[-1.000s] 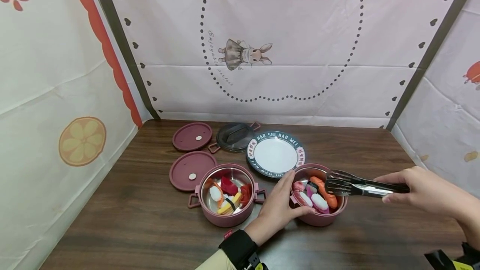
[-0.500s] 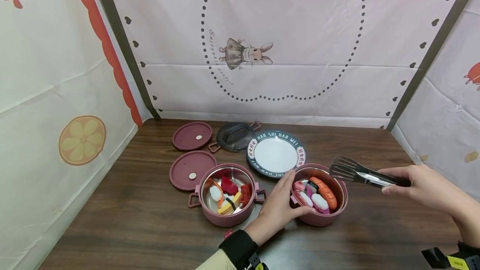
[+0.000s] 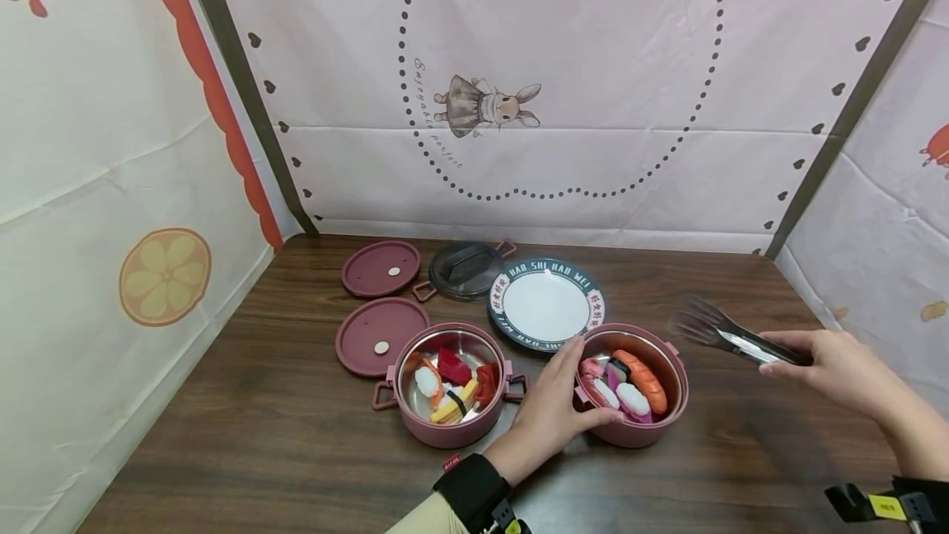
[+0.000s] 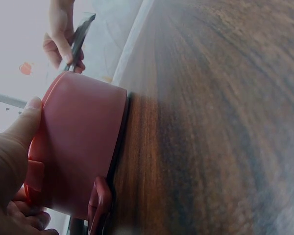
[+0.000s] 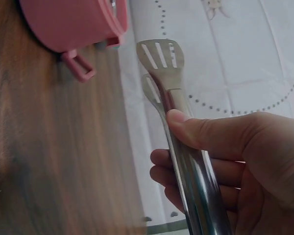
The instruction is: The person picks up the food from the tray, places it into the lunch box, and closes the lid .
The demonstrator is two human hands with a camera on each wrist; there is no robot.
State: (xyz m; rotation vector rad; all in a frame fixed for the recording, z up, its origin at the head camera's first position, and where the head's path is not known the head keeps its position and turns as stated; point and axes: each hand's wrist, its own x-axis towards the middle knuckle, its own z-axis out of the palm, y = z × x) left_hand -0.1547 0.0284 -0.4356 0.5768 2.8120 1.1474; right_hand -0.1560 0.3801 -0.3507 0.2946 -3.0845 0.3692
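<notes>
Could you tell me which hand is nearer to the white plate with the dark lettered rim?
Left. The left hand grips the right-hand pink pot, fingertips just below the plate. The right hand holds metal tongs far to the plate's right.
</notes>
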